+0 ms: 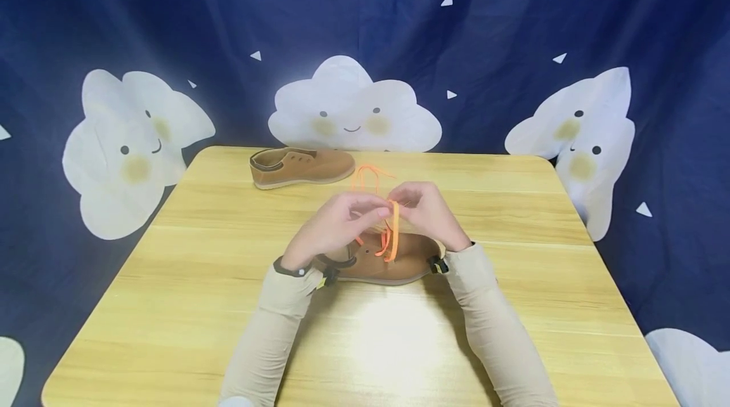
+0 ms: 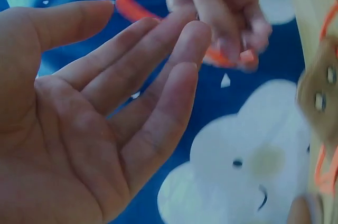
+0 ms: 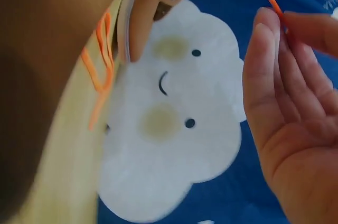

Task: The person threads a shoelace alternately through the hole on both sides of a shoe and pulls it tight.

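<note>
A brown shoe (image 1: 410,251) lies sideways on the table in the head view, its toe to the right. An orange shoelace (image 1: 395,232) rises from its eyelets to my hands, held above the shoe. My right hand (image 1: 424,207) pinches the lace between thumb and fingers; in the right wrist view a short orange end (image 3: 274,5) sticks up past the fingertips. My left hand (image 1: 353,220) is close beside it, and in the left wrist view its fingers (image 2: 163,102) are extended with the thumb apart. Part of the lace passes behind those fingers there.
Behind my left hand, a second brown shoe (image 1: 319,169) with bare eyelets stands near the back edge of the wooden table (image 1: 171,305). Another stretch of orange lace (image 1: 367,169) loops over the tabletop beyond my hands. A blue cloud-print curtain (image 1: 479,33) hangs behind.
</note>
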`<action>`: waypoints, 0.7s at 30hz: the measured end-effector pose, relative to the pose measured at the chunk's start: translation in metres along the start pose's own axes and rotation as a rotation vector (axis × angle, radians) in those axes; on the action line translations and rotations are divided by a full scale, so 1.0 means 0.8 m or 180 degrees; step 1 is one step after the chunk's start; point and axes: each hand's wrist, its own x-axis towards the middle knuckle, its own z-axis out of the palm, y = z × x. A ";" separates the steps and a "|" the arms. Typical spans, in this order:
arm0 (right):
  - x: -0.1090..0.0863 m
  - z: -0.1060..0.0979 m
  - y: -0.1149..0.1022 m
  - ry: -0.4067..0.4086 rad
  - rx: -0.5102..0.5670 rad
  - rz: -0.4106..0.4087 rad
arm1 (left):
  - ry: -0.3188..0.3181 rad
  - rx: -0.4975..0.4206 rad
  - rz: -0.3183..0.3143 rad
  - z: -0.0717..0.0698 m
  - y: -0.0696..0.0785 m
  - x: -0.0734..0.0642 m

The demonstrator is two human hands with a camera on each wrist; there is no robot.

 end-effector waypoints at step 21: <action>0.002 0.015 0.037 -0.0212 0.0331 0.0214 | -0.1092 0.1159 -0.0236 -0.002 -0.022 0.001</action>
